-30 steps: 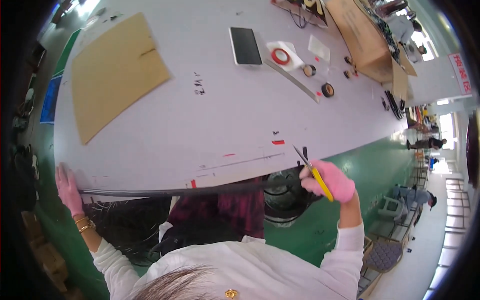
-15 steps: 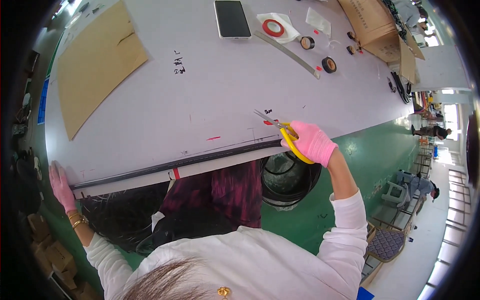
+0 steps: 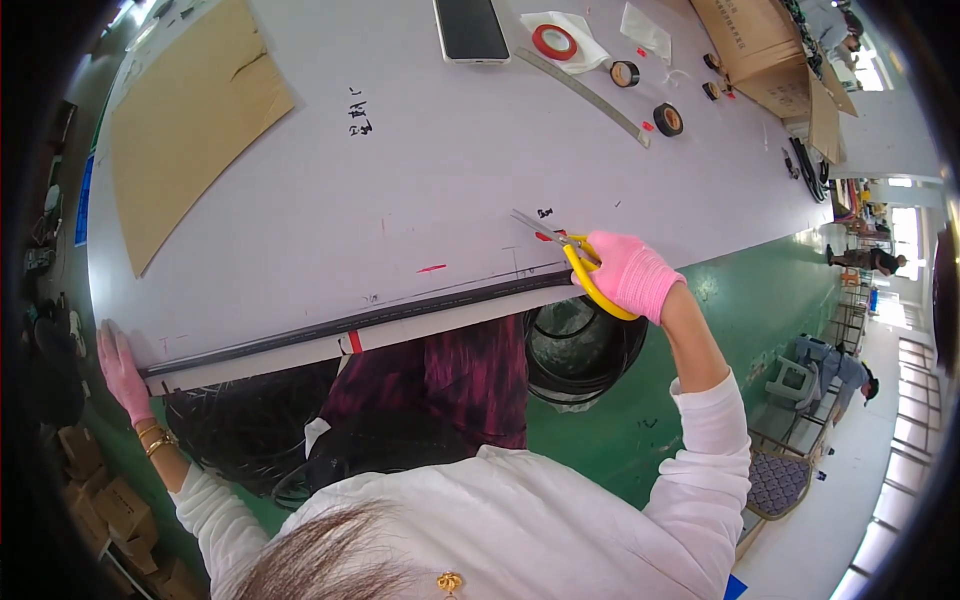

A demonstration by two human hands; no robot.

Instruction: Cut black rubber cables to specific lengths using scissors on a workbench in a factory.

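A long black tube (image 3: pixel 365 320) lies along the near edge of the white table, slightly slanted, with thin pale marks on it. At its right end my right hand (image 3: pixel 632 274), in a pink glove, is closed on yellow-handled scissors (image 3: pixel 592 284). Their blades point to the upper left, over the tabletop. Whether those fingers also pinch the tube's end is hidden. My left hand (image 3: pixel 122 375), also gloved in pink, rests at the table's left corner beside the tube's left end. Its fingers are stretched out along the corner.
A brown cardboard sheet (image 3: pixel 195 130) lies at the table's left. Toward the back are a phone (image 3: pixel 470 30), a steel ruler (image 3: pixel 585 97), red tape (image 3: pixel 554 41), black tape rolls (image 3: pixel 668 120) and a cardboard box (image 3: pixel 765 55). Coiled black tubing (image 3: pixel 590 385) sits below the near edge.
My right hand has shifted slightly to the right with the scissors, and the tube's right end now reaches a little farther right. My left hand stays in place. The view has shifted slightly.
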